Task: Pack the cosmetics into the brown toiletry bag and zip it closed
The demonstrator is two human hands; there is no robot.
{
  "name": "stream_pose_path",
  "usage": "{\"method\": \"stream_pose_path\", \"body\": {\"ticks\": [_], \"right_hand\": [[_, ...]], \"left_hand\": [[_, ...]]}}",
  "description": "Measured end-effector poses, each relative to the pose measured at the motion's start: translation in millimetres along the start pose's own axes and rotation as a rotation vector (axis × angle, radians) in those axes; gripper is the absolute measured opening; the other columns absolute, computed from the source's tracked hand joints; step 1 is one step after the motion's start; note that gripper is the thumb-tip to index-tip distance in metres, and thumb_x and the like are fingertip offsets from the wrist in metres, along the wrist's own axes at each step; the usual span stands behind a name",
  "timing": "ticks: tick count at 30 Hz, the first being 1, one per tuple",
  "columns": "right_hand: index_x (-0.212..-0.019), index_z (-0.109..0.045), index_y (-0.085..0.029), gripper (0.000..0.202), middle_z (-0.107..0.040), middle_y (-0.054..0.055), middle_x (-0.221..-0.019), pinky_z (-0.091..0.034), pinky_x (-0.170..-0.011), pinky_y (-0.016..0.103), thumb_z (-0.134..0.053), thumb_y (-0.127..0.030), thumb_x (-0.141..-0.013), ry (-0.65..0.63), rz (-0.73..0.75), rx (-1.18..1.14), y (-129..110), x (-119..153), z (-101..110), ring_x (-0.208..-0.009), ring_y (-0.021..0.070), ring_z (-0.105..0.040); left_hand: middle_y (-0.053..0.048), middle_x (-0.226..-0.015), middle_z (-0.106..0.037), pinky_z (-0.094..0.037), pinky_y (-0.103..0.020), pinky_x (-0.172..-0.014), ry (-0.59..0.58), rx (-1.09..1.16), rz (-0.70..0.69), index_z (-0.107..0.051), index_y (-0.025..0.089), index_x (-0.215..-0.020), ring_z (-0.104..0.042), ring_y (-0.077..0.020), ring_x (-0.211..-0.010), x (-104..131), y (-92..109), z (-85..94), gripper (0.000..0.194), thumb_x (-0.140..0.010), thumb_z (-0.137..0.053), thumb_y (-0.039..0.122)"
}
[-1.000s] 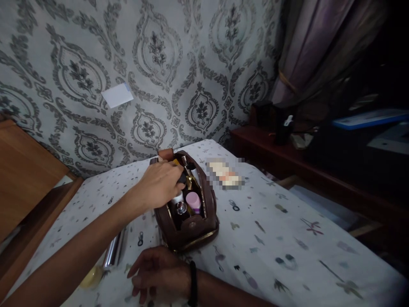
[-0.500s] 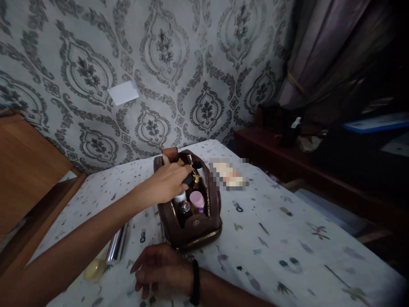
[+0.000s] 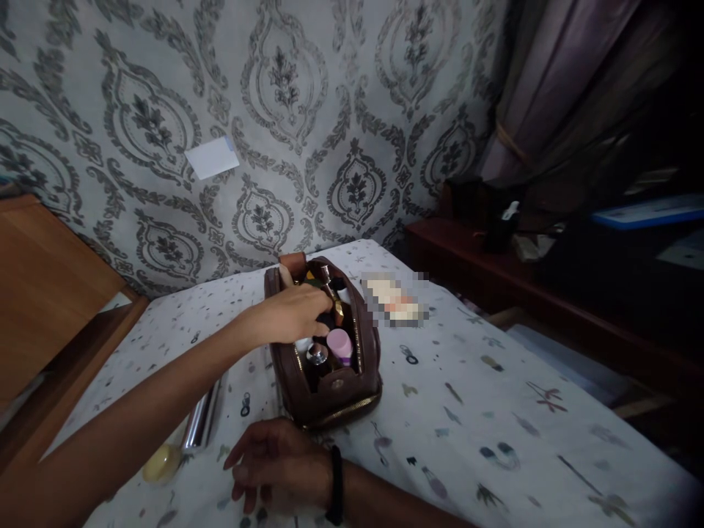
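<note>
A brown bag (image 3: 330, 400) with a gold zip stands unzipped on the patterned white cloth. My left hand (image 3: 294, 314) reaches inside from the left, thumb and fingers closed around a small black-topped item (image 3: 325, 321) mostly hidden beneath them. Close by in the bag are a pink-lidded container (image 3: 339, 345), a bottle with a shiny silver cap (image 3: 317, 354), a gold piece (image 3: 339, 313) and a white tube (image 3: 342, 293). My right hand (image 3: 280, 469), wearing a black band, rests on the cloth before the bag, fingers loosely apart and holding nothing.
Left of the bag lie a shiny silver tube (image 3: 199, 422) and a pale yellow round object (image 3: 161, 463). A blurred-out flat item (image 3: 394, 299) lies to the right. Wooden furniture (image 3: 55, 293) borders the left; a dark red ledge (image 3: 456, 257) runs along the right.
My left hand has dipped slightly lower into the bag, covering more of the black-topped item. The right hand stays where it was.
</note>
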State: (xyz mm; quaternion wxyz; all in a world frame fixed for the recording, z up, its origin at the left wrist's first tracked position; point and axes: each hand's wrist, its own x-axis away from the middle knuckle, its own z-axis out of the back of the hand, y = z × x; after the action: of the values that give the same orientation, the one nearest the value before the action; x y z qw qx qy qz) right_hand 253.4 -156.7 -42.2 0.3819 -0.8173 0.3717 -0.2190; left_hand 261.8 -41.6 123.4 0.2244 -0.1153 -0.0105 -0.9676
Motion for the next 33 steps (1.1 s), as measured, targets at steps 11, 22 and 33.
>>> {"method": "stream_pose_path", "body": {"ticks": [11, 22, 33], "right_hand": [[-0.086, -0.065, -0.011, 0.066, -0.066, -0.002, -0.067, -0.037, -0.046, 0.02, -0.086, -0.06, -0.047, 0.004, -0.004, 0.002, -1.3, -0.4, -0.8, -0.048, 0.0065, -0.058], [-0.086, -0.064, -0.012, 0.068, -0.066, -0.002, -0.066, -0.036, -0.047, 0.021, -0.086, -0.06, -0.044, 0.002, -0.02, -0.012, -3.0, 0.9, -1.0, -0.048, 0.0068, -0.058], [-0.087, -0.064, -0.012, 0.062, -0.067, -0.002, -0.068, -0.037, -0.048, 0.02, -0.087, -0.055, -0.049, -0.002, 0.002, -0.028, 3.9, -2.1, 0.0, -0.05, 0.0067, -0.059]], "left_hand": [[-0.004, -0.087, -0.07, -0.045, -0.029, -0.074, 0.106, 0.036, 0.077, -0.069, 0.018, -0.091, -0.063, -0.0197, -0.085, 5.6, 3.0, 10.1, 0.023, -0.087, -0.048, 0.011], [-0.007, -0.087, -0.07, -0.046, -0.035, -0.08, 0.295, -0.124, 0.112, -0.066, 0.017, -0.085, -0.063, -0.0242, -0.091, 38.8, 12.9, 6.7, 0.024, -0.096, -0.046, 0.024], [-0.006, -0.075, -0.07, -0.043, -0.04, -0.079, 0.208, -0.17, 0.137, -0.067, 0.019, -0.086, -0.065, -0.0241, -0.076, 42.8, 23.7, -7.8, 0.025, -0.093, -0.043, 0.016]]}}
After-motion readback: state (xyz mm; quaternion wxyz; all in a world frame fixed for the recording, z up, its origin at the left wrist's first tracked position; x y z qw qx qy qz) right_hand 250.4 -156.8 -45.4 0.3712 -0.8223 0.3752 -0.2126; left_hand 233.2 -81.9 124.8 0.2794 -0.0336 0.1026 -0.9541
